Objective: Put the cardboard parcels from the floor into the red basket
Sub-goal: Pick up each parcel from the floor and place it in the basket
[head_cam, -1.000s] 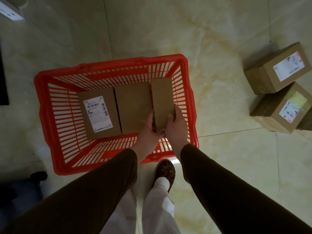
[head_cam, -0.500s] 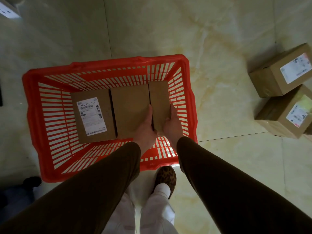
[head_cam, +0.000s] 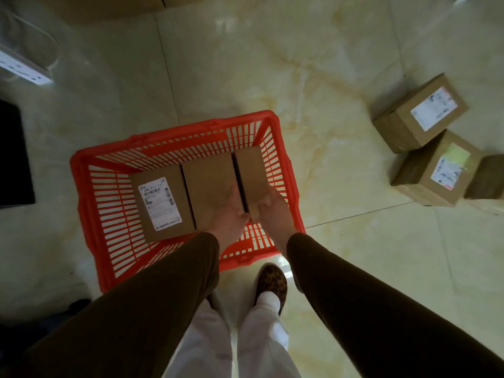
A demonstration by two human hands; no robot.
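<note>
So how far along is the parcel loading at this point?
Done: a labelled parcel and a plain parcel lie in the red basket. In hand: the left hand and right hand grip a narrow third parcel at the basket's right end. Left: at least two labelled parcels on the floor, right.

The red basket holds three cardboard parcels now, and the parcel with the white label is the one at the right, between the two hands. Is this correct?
Not quite. In the head view the red basket does hold three parcels, but the labelled parcel is the leftmost one. The parcel between the left hand and the right hand is the plain narrow parcel at the right.
</note>
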